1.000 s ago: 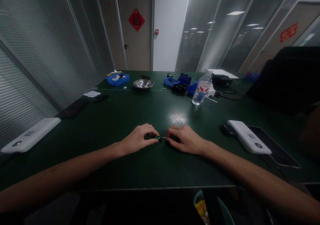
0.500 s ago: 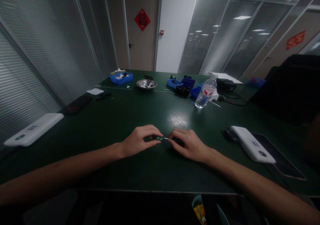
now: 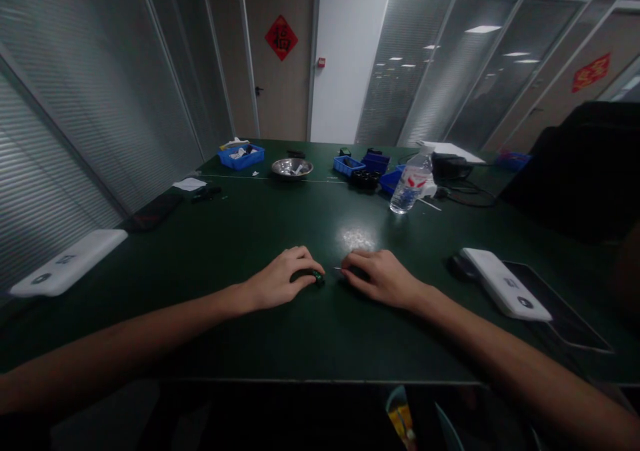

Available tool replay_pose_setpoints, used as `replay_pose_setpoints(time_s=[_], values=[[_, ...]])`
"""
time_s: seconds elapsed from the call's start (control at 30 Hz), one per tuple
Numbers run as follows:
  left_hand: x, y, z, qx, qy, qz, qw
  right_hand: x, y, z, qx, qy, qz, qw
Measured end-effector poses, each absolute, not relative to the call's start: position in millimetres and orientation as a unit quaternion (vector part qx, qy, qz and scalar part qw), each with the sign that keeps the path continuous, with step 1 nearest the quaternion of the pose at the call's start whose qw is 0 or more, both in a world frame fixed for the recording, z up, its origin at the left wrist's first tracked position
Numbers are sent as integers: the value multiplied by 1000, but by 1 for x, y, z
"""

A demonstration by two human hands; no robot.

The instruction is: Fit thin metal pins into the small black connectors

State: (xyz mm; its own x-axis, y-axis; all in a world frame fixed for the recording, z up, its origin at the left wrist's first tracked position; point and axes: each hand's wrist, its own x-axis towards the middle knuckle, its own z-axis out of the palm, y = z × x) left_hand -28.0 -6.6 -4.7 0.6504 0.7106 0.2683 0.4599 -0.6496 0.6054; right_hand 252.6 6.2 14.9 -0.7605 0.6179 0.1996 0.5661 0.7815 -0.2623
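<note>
Over the dark green table (image 3: 260,344), my left hand (image 3: 280,279) pinches a small green piece (image 3: 319,278) between thumb and fingers. It looks like a little circuit board, too small to make out fully. My right hand (image 3: 383,277) is closed on a thin metal tool (image 3: 337,269); only its pale tip shows, pointing left toward the green piece. A short gap separates the tip from the piece. The rest of the tool is hidden in my fingers.
A water bottle (image 3: 411,181) stands beyond my right hand. Farther back are a steel bowl (image 3: 292,176), a blue basket (image 3: 242,161) and several blue trays. White devices lie left (image 3: 70,261) and right (image 3: 505,284), the right one beside a dark tablet (image 3: 560,311).
The thin metal tool's tip has drawn away from the green piece, opening a gap. The green piece has turned in my left fingers and shows less of its face.
</note>
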Motion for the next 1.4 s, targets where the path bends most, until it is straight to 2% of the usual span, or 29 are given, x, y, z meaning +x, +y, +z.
replay_pose_setpoints(time_s=[0.33,0.5,0.7,1.4], values=[[-25,-12,-6,848,397,264,230,249,5,10,-315,-935,106,126],[-27,-7,-10,850,360,265,279,244,0,10,-312,-935,115,120],[-28,-7,-8,863,356,259,249,239,-5,8,-306,-938,112,118],[-32,-16,-2,869,270,314,271,239,-13,13,-274,-940,119,163]])
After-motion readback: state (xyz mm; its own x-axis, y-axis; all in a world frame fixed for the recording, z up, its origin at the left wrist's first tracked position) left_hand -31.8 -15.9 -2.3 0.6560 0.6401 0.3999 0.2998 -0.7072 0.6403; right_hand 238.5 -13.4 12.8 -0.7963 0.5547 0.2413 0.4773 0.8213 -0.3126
